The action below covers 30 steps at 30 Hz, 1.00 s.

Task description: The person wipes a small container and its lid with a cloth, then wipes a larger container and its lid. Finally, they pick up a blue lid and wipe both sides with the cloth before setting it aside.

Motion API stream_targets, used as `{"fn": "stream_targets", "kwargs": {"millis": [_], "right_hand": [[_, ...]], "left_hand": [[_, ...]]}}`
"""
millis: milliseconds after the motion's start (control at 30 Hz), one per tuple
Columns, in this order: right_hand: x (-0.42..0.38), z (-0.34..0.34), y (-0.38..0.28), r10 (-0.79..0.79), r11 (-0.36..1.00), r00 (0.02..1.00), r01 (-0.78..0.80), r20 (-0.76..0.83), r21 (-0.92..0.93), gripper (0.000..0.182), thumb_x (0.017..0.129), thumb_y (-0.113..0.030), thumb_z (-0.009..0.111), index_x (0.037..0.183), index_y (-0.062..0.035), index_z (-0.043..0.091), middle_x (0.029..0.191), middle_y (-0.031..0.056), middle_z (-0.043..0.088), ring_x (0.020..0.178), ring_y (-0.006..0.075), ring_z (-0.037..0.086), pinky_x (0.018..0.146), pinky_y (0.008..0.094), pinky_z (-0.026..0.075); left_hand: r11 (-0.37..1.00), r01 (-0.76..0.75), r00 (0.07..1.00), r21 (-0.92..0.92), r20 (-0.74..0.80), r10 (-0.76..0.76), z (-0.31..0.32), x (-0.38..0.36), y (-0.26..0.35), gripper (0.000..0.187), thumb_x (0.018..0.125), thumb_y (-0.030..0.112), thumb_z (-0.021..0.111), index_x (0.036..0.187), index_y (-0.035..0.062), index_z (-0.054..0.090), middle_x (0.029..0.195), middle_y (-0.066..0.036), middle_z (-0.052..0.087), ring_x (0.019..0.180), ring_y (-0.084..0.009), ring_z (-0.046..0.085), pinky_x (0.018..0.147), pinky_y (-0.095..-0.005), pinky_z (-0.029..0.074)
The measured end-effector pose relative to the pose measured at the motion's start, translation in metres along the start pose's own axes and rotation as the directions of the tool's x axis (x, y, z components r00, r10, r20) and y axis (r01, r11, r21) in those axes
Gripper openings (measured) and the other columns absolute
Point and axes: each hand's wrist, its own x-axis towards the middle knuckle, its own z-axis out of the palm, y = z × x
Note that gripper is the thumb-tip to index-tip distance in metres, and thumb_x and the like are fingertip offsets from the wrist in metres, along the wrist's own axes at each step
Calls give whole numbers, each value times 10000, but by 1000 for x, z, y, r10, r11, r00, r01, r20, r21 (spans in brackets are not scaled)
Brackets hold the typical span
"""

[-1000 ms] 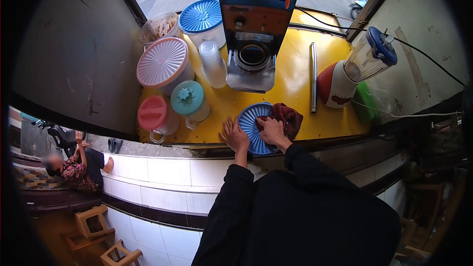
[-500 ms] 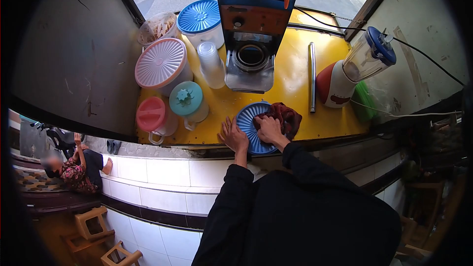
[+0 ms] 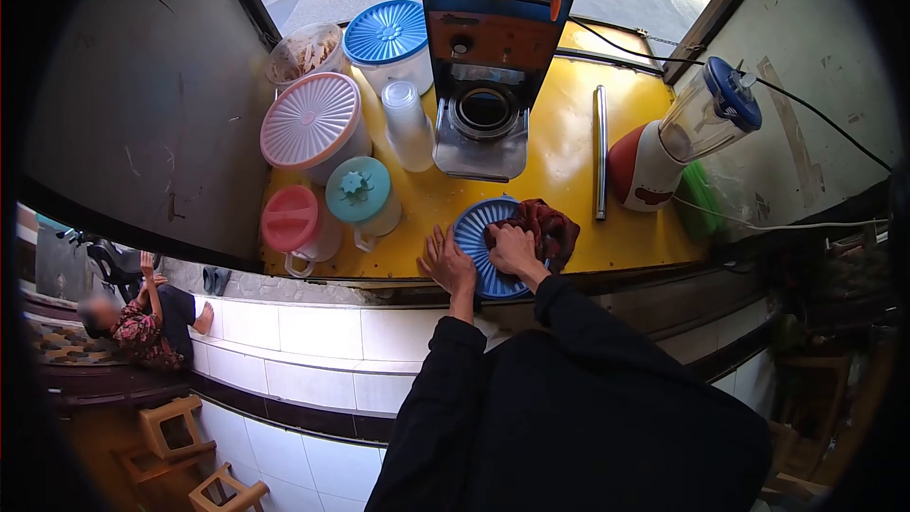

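Note:
A round blue ribbed lid [image 3: 474, 232] lies at the front edge of the yellow counter [image 3: 559, 152]. My left hand [image 3: 447, 261] rests at the lid's left rim with its fingers spread. Pressed against the lid's right half, my right hand [image 3: 515, 251] grips a dark red cloth [image 3: 552, 232], which bunches out to the right over the rim. The fingertips of this hand are partly hidden in the cloth. Just behind the lid stands a cup sealing machine [image 3: 483, 114] with a metal tray and a round cup opening.
Left on the counter are a pink-lidded tub [image 3: 311, 118], a blue-lidded tub [image 3: 387, 33], a green-lidded jug [image 3: 363, 192], a red-lidded jug [image 3: 292, 218] and stacked plastic cups [image 3: 408, 128]. A metal tube [image 3: 600, 152] and a blender [image 3: 678, 137] stand right. A person [image 3: 152, 322] sits at far left.
My right hand has shifted slightly left on the lid, still holding the cloth. My left hand stays at the left rim.

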Motion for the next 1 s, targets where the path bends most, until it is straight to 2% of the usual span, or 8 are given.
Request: {"fn": "stream_targets", "kwargs": {"millis": [333,533,600,633,767,800,900,1000], "right_hand": [[-3,9,-5,10,1000,999,-10,-35,-1,377,640,-115,477,1007,-44,530,906,165,573,886,329,534,718,454,362],[-13,15,-12,-26,1000,998,27,-49,12,611,580,-134,525,1166,11,428,1090,160,462,1030,296,424,770,416,349],[3,26,-18,-138,982,958,166,-252,91,677,579,-142,528,1216,17,362,1171,196,396,1105,315,371,860,415,331],[12,29,-18,-184,972,959,211,-216,108,731,603,-158,527,1267,17,276,1238,216,327,1166,334,313,950,415,276],[22,26,8,-448,891,891,452,-73,43,700,705,-203,499,1302,6,200,1286,222,290,1197,351,285,993,400,238],[16,21,16,-444,894,893,447,-68,39,700,705,-203,499,1302,6,200,1286,222,290,1197,351,285,993,400,238],[-2,16,31,-144,989,983,146,-111,15,671,785,-339,471,1305,-7,209,1328,213,256,1242,330,236,1009,390,212],[-24,29,25,-152,985,950,123,-272,-123,655,799,-376,445,1304,-21,227,1329,205,261,1244,323,239,1015,412,187]], "left_hand": [[1000,-1,1000,-7,17,1,2,0,-3,344,830,208,414,1161,235,502,1303,25,384,1218,-226,310,996,-524,119],[1000,-3,1000,-27,3,3,2,0,-3,342,832,214,413,1162,239,497,1304,24,380,1221,-214,304,995,-529,117],[999,0,1000,-33,24,1,0,1,-2,345,835,212,409,1169,244,488,1310,21,372,1224,-211,298,995,-528,116],[999,13,998,-34,58,-11,-1,0,-3,349,838,210,404,1177,250,480,1315,19,363,1227,-208,292,995,-528,116],[997,25,999,-67,49,-22,2,1,-5,355,843,210,404,1190,257,464,1329,16,341,1234,-211,275,996,-525,113],[999,9,999,-44,36,-7,-5,0,1,350,842,210,410,1184,251,471,1328,19,342,1232,-213,278,996,-523,114],[1000,4,1000,-6,31,-4,-9,-3,4,341,841,202,415,1173,240,484,1324,20,349,1228,-216,283,997,-518,116],[1000,8,1000,-12,22,-8,-6,-2,2,337,840,185,413,1164,232,494,1320,18,355,1225,-216,287,997,-514,117]]}}
